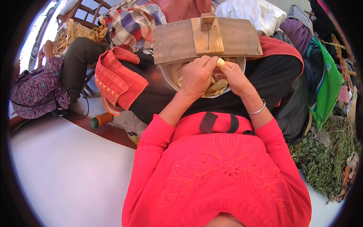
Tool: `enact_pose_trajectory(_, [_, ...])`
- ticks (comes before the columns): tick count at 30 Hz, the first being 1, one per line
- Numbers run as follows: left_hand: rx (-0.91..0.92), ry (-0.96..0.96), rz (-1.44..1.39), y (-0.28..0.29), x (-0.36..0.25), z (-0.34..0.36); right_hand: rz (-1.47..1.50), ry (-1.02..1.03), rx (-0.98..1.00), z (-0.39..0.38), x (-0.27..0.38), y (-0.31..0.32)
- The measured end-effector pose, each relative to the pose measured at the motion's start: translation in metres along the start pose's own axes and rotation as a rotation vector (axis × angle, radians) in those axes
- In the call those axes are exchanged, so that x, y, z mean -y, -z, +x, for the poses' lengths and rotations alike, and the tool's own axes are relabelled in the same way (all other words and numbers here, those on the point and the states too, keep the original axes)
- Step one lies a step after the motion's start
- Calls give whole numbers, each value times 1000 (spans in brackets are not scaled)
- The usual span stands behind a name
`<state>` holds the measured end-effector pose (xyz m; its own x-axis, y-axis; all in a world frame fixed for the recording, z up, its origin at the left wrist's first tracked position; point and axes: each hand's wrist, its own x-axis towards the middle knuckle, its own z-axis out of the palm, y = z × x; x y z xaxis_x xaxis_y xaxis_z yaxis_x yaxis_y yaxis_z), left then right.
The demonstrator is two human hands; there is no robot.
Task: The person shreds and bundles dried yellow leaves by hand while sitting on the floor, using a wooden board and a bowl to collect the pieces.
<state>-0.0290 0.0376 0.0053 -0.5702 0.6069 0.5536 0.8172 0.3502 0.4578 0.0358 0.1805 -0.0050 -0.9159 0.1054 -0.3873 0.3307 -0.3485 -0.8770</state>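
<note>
My left hand (196,75) and my right hand (234,75) meet over a metal bowl (168,77) that rests on my lap. Between the fingertips of both hands sits a small pale yellowish piece (220,62). The bowl holds several pale strips (217,87), partly hidden under my hands. A wooden board (177,41) with an upright wooden block (207,32) lies across the bowl's far rim. I wear a pink-red sweater, and a silver bracelet (258,110) circles my right wrist.
A folded red cloth (115,77) lies on my left knee. Another person (41,85) in a purple patterned top sits at the left beside pale strips in a wooden chair (77,30). Green dried herbs (325,159), a green bag (327,81) and bundled fabrics (257,13) surround me.
</note>
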Motion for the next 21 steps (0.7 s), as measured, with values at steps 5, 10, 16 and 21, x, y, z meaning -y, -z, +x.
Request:
enact_pose_trajectory(5, [57, 88, -272, 0, -2, -5, 515, -100, 223, -9, -1, -5])
enact_pose_trajectory(10, [188, 204, -407, 22, -15, 9, 145, 148, 99, -2, -9, -3])
enact_pose_trajectory(16, [105, 509, -600, -10, 4, 9, -753, 789, -302, -12, 15, -16])
enact_pose_trajectory(21, [136, 1058, -1338, 8, -22, -5, -337, 681, -351, -1, 24, -10])
